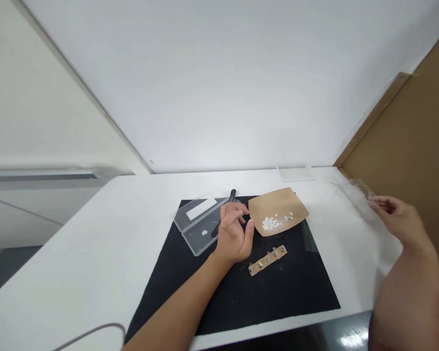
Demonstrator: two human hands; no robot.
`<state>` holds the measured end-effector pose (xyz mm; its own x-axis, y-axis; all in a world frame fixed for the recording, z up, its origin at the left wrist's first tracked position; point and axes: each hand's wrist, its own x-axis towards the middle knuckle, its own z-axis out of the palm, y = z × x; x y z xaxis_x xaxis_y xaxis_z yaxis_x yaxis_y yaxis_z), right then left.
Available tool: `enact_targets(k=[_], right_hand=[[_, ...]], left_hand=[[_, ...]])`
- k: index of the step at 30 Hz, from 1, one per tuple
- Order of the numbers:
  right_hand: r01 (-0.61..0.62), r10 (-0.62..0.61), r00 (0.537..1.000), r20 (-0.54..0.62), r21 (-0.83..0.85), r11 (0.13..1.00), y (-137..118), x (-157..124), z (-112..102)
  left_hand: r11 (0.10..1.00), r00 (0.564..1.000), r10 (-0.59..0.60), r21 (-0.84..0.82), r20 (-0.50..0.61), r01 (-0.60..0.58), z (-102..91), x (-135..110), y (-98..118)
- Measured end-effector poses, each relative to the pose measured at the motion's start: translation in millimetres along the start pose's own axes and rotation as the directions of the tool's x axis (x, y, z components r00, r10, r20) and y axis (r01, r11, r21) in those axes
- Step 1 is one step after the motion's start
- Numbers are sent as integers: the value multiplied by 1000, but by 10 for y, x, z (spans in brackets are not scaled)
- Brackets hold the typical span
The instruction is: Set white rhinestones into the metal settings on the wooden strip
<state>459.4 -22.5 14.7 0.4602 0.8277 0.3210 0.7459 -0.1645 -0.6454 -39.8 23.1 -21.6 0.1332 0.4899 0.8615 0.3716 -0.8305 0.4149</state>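
Note:
My left hand [235, 234] hovers over a black mat [241, 307], fingers loosely curled and apart from the thumb, with nothing visible between them. Just right of it lies a brown paper tray [278, 202] holding many small white pieces [270, 224]. Below the tray is a short tan strip [268, 260] carrying several small clear and metallic parts. At the far right, my right hand [398, 217] pinches the edge of a see-through plastic bag-like item [356, 195]; its contents are blurred.
An open clear plastic case [201, 239] with a white label lies left of my left hand, a black-handled tool [232, 195] across it. A shallow white tray [296, 174] stands against the back wall. A cardboard panel [406, 146] borders the right side. A cable [95, 329] crosses the front left.

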Motion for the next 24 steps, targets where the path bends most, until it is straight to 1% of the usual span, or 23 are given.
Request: enact_targets(k=[3,6,9,13,15,18,20,22,23,24], right_hand=[[-50,47,998,45,65,997,-39,-8,1],[-82,80,995,55,22,996,-83,-18,-15],[-107,108,993,49,-13,994,-78,-15,-20],[-103,103,995,9,14,995,-36,-3,1],[-93,94,994,-51,25,995,-61,-8,17],[-39,55,976,-213,81,996,-190,-24,46],[39,22,934,-358,163,986,-316,-31,69],[156,-8,862,-506,249,956,-453,-32,95],[202,-6,831,-556,293,935,-525,-33,111],[235,9,813,-582,343,909,-599,-36,132]], left_hand=[[1000,1000,1,4,2,-1,2,2,2],[1000,1000,-3,19,10,3,1,-1,1],[1000,1000,-4,26,13,4,1,-3,0],[1000,1000,-1,24,17,1,5,6,8],[1000,1000,0,31,19,-1,7,16,15],[999,1000,2,48,22,-3,8,35,30],[998,1000,13,56,20,-14,5,50,47],[997,999,27,65,18,-28,-3,72,73],[997,999,30,73,22,-31,-10,86,92],[996,999,29,85,32,-31,-19,103,114]])
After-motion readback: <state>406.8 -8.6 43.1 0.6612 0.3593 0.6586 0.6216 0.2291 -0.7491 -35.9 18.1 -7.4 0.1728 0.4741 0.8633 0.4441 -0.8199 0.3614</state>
